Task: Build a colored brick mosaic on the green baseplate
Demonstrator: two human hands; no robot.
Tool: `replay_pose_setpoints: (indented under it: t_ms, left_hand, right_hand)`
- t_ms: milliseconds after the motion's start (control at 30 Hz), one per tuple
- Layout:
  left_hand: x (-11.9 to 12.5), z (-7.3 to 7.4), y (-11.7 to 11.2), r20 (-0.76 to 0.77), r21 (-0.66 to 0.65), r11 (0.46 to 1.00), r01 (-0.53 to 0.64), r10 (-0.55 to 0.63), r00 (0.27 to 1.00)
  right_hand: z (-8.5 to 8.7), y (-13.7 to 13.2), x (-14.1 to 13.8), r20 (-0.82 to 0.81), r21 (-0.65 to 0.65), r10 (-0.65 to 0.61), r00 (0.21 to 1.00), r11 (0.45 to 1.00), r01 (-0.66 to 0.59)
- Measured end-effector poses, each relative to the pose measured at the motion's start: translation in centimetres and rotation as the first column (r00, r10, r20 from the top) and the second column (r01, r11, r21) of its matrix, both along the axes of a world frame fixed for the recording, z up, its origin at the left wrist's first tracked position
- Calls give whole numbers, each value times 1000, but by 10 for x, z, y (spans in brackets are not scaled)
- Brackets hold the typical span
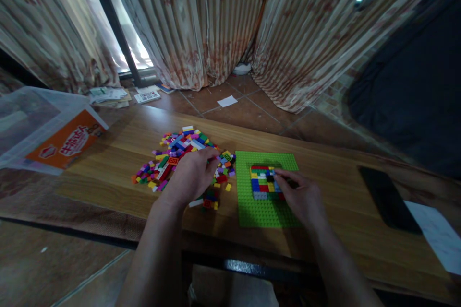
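Both grips are unclear: left hand [191, 177] covers loose bricks [185, 142], right hand [303, 195] partly hides brickwork [260, 184].

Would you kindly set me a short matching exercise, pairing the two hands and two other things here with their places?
Things:
1. Left hand
2. Right hand
3. Plastic box
4. Green board

Places:
A. At the picture's left edge
B. Beneath the brick block
C. At the pile of loose bricks
D. At the right side of the brick block

Right pairs: 1-C, 2-D, 3-A, 4-B.
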State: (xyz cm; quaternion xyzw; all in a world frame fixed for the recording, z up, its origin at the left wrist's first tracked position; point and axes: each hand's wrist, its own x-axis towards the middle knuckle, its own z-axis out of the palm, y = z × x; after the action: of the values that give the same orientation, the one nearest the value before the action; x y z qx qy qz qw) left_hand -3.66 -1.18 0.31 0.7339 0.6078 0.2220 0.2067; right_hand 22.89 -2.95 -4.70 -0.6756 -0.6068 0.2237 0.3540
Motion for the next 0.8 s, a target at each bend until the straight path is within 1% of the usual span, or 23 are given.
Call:
replay_pose_setpoints:
  t_ms: [267,467,567,700,800]
  left_hand:
    - [1,-2,0,-9,-1,1000,-4,4,1000]
    - [3,-2,-1,-16,-7,1000,1,-1,1000]
    - [12,-3,-2,-12,-28,998,54,-54,998]
    - [35,-6,-6,5,-44,985,170,-169,986]
    - [52,-10,-9,11,-51,969,241,-241,970]
  right_hand:
    - [-5,1,-1,-72,2,28,997,1000,-28]
    - [-5,0,-2,-71,7,34,997,999,-34]
    - [-5,1,-2,-97,-1,31,995,1000,-31]
    - [-6,2,0,-110,-7,34,993,999,-35]
    - [-7,2,1,-100,-6,61,993,998,-62]
